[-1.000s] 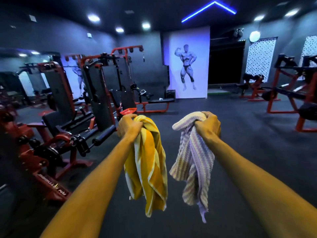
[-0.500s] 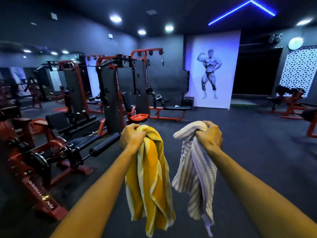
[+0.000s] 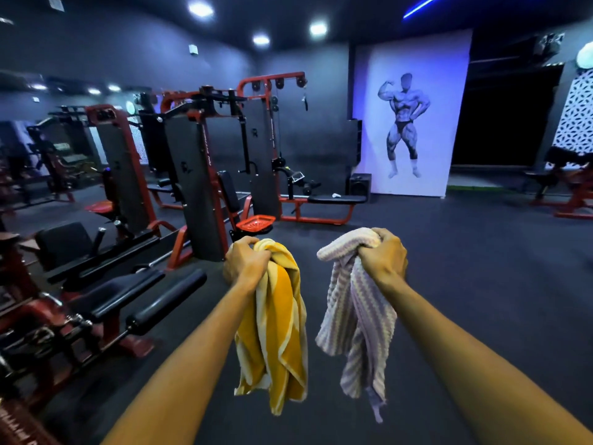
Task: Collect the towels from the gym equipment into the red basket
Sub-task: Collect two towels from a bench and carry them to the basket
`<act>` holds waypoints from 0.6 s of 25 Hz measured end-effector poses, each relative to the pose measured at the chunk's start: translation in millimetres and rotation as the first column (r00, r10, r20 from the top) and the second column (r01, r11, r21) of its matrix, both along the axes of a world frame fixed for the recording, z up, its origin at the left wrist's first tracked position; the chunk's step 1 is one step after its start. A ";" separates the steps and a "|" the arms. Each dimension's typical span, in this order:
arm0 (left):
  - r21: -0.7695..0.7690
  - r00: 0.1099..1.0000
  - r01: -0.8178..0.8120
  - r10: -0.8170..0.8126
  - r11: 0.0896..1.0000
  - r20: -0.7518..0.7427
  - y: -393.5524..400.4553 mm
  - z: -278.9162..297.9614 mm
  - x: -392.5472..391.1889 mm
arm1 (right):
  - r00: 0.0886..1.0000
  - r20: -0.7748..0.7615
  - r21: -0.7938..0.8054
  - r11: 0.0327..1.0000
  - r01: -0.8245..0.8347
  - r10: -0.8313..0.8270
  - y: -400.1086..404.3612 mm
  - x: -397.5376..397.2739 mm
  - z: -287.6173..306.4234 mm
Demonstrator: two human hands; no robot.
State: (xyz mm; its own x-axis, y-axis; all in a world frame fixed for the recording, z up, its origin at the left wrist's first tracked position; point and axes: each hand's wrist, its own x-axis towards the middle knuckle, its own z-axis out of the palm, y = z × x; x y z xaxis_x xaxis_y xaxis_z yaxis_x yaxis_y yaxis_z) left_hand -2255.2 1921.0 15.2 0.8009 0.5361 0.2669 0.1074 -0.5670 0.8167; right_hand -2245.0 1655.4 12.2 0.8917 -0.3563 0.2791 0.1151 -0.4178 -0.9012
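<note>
Left hand: fingers curling tight round the bunched top of the yellow striped towel, terry cloth hanging long axis straight down.
Right hand: gripping the lilac ribbed towel, also dangling vertically.
Red basket: mesh, sitting ahead beside the weight machine.

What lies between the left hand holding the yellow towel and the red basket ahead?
Head view: only bare dark floor between the left hand with the yellow towel and the red basket.
</note>
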 end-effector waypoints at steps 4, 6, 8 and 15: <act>0.009 0.999 -0.044 0.044 0.999 0.018 -1.1 -14.5 133.9 | 0.999 -0.017 0.010 0.999 -0.034 0.034 -3.8 148.3 -22.9; 0.003 0.997 -0.077 0.077 0.997 0.015 -4.4 -21.6 204.5 | 0.997 -0.030 0.014 0.997 -0.071 0.071 -6.3 223.7 -27.5; -0.002 0.993 -0.113 0.113 0.994 -0.017 -5.1 -23.6 263.5 | 0.993 -0.039 -0.006 0.994 -0.112 0.112 -5.7 285.3 -22.7; -0.044 0.971 -0.239 0.239 0.970 0.005 11.6 -29.0 456.8 | 0.969 -0.058 -0.090 0.965 -0.244 0.240 25.1 516.8 -18.7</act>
